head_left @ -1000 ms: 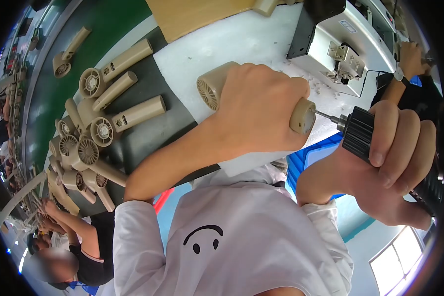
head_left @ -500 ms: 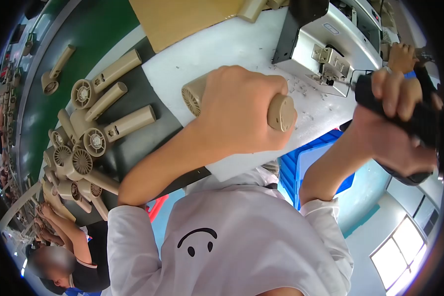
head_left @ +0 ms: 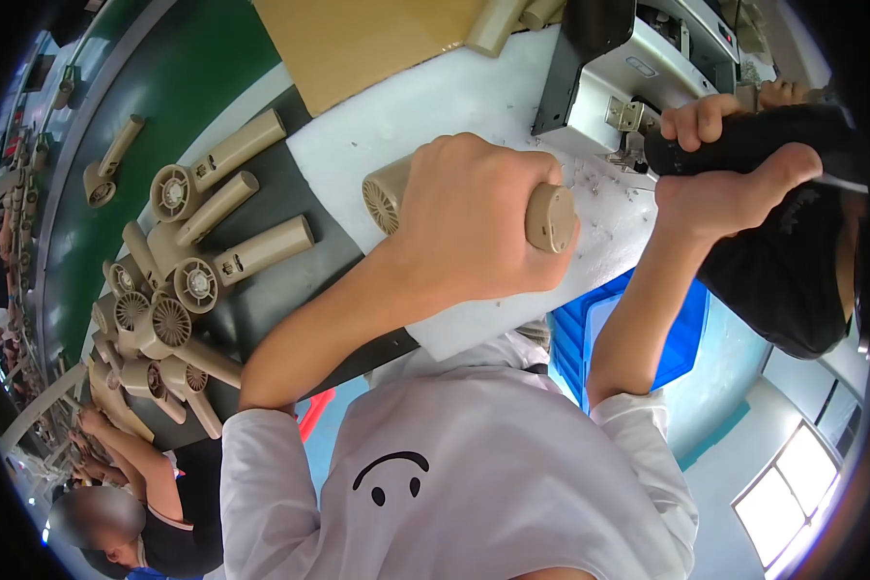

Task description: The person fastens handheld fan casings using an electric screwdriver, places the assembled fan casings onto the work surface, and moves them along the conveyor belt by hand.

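Note:
My left hand [head_left: 478, 217] is wrapped round the handle of a beige handheld fan [head_left: 554, 220]. The flat end of the handle sticks out on the right of the fist, and the fan's grille head shows on the left. My right hand [head_left: 720, 198] grips a thick black electric screwdriver [head_left: 744, 140], held roughly level, thumb stretched along its underside. The tool's front end is close to the metal outlet of a silver screw feeder [head_left: 638, 72]; whether they touch I cannot tell.
Many beige fans [head_left: 169, 324] lie piled on the dark surface at left. Tiny screws are scattered over the white mat [head_left: 435, 97]. Cardboard [head_left: 358, 48] lies at the back, a blue crate [head_left: 686, 338] stands below right. A person [head_left: 145, 483] sits at lower left.
My right hand has moved left with the screwdriver, bringing its front end closer to the feeder. My left hand keeps the fan in nearly the same place.

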The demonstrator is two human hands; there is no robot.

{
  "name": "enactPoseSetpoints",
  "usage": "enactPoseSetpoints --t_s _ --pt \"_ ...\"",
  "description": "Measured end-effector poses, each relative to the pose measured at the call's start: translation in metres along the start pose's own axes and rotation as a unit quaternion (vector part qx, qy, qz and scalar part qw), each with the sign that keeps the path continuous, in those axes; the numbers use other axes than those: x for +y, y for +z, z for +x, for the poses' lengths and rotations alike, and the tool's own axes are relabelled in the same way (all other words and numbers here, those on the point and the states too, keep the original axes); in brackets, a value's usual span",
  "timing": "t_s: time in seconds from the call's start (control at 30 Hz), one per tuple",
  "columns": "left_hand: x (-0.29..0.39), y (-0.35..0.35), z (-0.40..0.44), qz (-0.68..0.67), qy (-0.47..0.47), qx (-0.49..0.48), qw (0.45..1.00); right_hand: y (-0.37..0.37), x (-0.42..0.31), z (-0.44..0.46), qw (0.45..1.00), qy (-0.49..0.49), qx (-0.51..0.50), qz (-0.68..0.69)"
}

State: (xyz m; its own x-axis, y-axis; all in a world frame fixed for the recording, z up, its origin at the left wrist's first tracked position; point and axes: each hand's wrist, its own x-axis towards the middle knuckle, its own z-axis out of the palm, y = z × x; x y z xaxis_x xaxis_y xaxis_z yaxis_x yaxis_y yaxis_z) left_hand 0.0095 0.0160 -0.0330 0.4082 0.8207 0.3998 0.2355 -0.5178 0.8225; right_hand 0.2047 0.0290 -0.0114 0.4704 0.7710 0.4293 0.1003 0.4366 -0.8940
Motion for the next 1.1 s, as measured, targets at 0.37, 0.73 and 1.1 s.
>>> enactPoseSetpoints --t_s 0.37,0.73,1.1 --pt "0.001 0.002 -0.004 0.034 -0.011 -0.01 0.999 0.016 -0.081 -0.059 0.929 -0.013 -0.095 0.357" --pt "0.0 -0.001 -0.007 0.044 -0.021 -0.037 0.998 0.027 -0.073 -0.067 0.925 -0.017 -0.164 0.342" --pt "0.012 -0.014 0.006 0.097 -0.136 -0.146 0.975 0.03 -0.069 -0.063 0.907 -0.035 -0.131 0.4"
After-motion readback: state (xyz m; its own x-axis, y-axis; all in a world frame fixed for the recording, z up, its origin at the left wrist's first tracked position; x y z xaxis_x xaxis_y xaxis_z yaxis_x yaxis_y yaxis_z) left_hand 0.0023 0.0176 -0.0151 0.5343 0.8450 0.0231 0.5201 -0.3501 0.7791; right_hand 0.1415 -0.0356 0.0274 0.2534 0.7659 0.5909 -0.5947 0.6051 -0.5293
